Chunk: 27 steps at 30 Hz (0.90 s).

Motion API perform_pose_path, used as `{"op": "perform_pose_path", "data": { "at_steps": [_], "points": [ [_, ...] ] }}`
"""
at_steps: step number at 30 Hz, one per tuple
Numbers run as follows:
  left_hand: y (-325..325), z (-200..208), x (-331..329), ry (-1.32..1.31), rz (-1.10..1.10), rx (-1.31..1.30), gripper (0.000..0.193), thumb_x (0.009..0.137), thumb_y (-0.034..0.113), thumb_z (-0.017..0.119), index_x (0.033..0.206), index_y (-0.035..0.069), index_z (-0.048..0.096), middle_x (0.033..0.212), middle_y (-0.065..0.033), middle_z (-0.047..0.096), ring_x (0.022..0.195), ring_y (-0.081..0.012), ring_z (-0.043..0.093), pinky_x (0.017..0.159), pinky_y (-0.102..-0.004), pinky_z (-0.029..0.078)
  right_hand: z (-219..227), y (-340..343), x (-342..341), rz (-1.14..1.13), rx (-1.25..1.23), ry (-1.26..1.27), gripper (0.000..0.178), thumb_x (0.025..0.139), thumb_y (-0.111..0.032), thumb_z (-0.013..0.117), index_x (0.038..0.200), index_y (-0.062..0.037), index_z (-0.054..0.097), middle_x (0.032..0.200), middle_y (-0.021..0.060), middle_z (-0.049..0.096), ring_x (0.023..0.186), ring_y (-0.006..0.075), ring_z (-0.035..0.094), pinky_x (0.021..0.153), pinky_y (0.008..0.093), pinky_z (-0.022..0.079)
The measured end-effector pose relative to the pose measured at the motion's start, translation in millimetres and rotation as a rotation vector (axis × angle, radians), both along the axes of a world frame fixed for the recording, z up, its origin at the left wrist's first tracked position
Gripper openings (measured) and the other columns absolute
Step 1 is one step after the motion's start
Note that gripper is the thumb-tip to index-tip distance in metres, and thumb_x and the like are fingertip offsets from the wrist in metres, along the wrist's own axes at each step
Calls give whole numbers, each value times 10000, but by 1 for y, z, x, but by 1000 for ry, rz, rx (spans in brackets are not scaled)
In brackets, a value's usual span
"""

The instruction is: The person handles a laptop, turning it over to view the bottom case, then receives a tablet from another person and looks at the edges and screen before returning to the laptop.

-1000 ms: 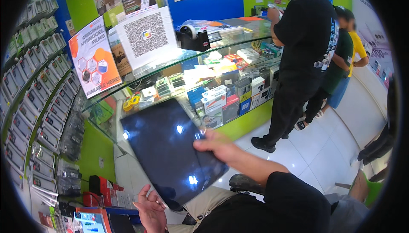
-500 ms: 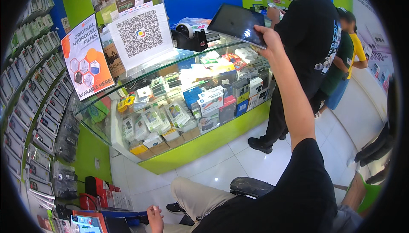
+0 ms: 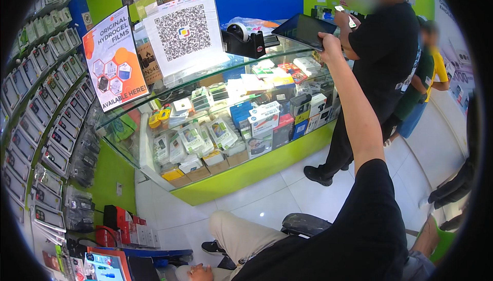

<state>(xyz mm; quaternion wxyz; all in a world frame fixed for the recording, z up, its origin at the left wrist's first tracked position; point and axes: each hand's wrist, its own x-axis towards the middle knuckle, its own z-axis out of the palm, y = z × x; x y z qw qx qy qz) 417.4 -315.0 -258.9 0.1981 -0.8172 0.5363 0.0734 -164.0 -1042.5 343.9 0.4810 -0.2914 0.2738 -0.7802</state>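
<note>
My right arm stretches far out over the glass display counter. At its end my right hand is closed on the near right corner of a black tablet, thumb on top. The tablet is tilted, screen up, low over the counter top; whether it touches the glass I cannot tell. Just left of it stands a black tape dispenser with a roll of tape. Low down, my left hand lies by my leg, holding nothing, its fingers loosely bent and apart.
A standing code sign and an orange-white poster stand on the counter's left. Boxed accessories fill the counter. A person in black stands at right, holding a lit phone. Phone cases hang on the left wall. A black chair part is beside me.
The tablet has come down closer to the counter top and a little right in the view. My left hand has lowered onto my leg. The view has shifted slightly.
</note>
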Motion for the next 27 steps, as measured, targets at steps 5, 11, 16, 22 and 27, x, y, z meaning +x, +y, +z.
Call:
{"op": "perform_pose_path", "data": {
  "at_steps": [5, 11, 16, 22, 27],
  "points": [
    [-20, 37, -43, 116, -18, -62, 458, 1034, 470, 465, 1196, 152, 752, 1430, -79, 628, 1379, -390, 496, 1136, -699, 291, -14, -10, -25, -54, -1, 43, 164, 1011, -37, 572, 1118, 86, 564, 1072, 193, 672, 937, 313, 719, 832, 462, 624],
    [-18, 40, -40, 105, 13, -83, 422, 1024, 458, 492, 1176, 171, 760, 1412, -57, 639, 1349, -358, 522, 1114, -687, 317, -9, -1, -9, -92, 15, 37, 153, 988, -20, 576, 1115, 66, 577, 1053, 173, 673, 901, 294, 724, 765, 441, 629],
    [-21, 37, -41, 79, -34, -47, 404, 1014, 456, 511, 1163, 179, 765, 1397, -44, 648, 1325, -328, 539, 1103, -672, 330, -2, -3, -16, -108, 13, 21, 186, 978, -9, 564, 1146, 70, 565, 1078, 176, 671, 895, 298, 727, 754, 442, 630],
    [-34, 88, -59, 298, 236, -315, 479, 914, 453, 683, 1191, 64, 725, 1271, -233, 681, 1286, -376, 579, 1163, -558, 326, 29, 45, -27, 288, 229, -9, 194, 984, -8, 526, 1170, 25, 574, 1086, 141, 673, 910, 285, 723, 749, 454, 609],
    [-35, 90, -61, 296, 247, -309, 477, 920, 456, 679, 1201, 73, 726, 1295, -214, 680, 1319, -379, 563, 1191, -552, 296, 12, 0, -27, -53, 133, 30, 221, 987, 1, 513, 1204, 2, 551, 1128, 134, 655, 951, 299, 710, 761, 484, 617]
  ]
}}
